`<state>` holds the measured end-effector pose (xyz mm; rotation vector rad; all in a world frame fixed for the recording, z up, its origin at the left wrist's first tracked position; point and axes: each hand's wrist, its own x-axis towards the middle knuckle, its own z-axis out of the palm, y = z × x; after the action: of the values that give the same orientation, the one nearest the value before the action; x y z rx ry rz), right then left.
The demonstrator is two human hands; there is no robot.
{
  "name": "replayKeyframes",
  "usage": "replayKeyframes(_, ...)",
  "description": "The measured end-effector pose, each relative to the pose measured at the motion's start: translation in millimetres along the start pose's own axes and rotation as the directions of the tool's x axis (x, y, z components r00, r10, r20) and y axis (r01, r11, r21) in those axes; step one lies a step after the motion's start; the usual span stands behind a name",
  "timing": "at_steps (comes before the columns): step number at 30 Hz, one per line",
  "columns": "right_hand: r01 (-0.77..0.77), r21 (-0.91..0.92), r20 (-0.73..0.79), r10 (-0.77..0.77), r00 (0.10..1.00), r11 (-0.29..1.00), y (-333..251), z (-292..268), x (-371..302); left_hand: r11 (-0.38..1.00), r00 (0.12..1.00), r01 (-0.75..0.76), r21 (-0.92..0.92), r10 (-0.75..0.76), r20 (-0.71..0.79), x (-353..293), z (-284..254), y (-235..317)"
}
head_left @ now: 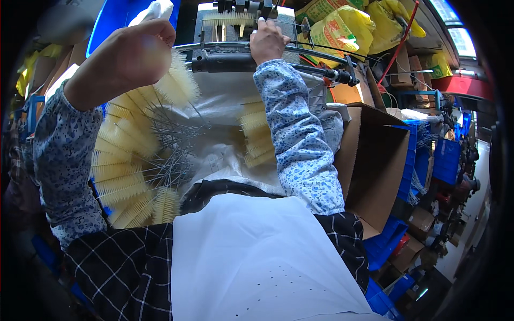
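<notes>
My left hand (134, 51) is raised at the upper left, curled into a fist around a white piece (156, 9) that sticks out above the fingers; what it is cannot be told. Just below it lies a fan of pale yellow bristle brushes (126, 160) with thin wire stems (174, 147) meeting in the middle. My right hand (266, 41) reaches forward at the top centre and grips the curved metal bar (225, 47) of a machine, above a thick black roller (222, 63). More yellow brushes (257, 139) lie beside my right sleeve.
A white sheet (219, 115) lines the trough holding the brushes. An open cardboard box (375, 160) stands at the right, with blue crates (423, 155) beyond it. Yellow sacks (342, 27) are stacked at the upper right. A white apron (251, 257) covers my lap.
</notes>
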<state>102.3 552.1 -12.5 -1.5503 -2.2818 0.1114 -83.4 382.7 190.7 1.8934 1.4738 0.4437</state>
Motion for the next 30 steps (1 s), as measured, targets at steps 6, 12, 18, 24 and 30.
replayKeyframes(6, 0.021, 0.016, -0.021, -0.021, 1.000, 1.000, 39, -8, 2, 0.999, 0.999, 0.024, 0.036, -0.022, -0.033, -6, -4, -8)
replayKeyframes(12, 0.059, 0.059, -0.097, -0.053, 0.994, 0.997, 124, -11, 9, 0.990, 0.996, 0.036, -0.133, -0.047, -0.077, -26, -13, -28)
replayKeyframes(18, -0.029, 0.022, -0.035, 0.029, 0.999, 0.999, 165, -33, 37, 0.971, 0.991, -0.094, -0.218, 0.070, -0.115, -22, -13, -36)
replayKeyframes(24, 0.257, -0.162, 0.047, -0.253, 0.966, 0.953, 198, -58, 37, 0.963, 0.999, 0.014, -0.268, -0.003, 0.042, -7, -14, -15)
replayKeyframes(30, -0.178, 0.604, 0.560, -0.255, 0.788, 0.777, 212, -146, -15, 0.942, 0.990, -0.143, -0.304, 0.135, -0.049, -1, -6, -31)
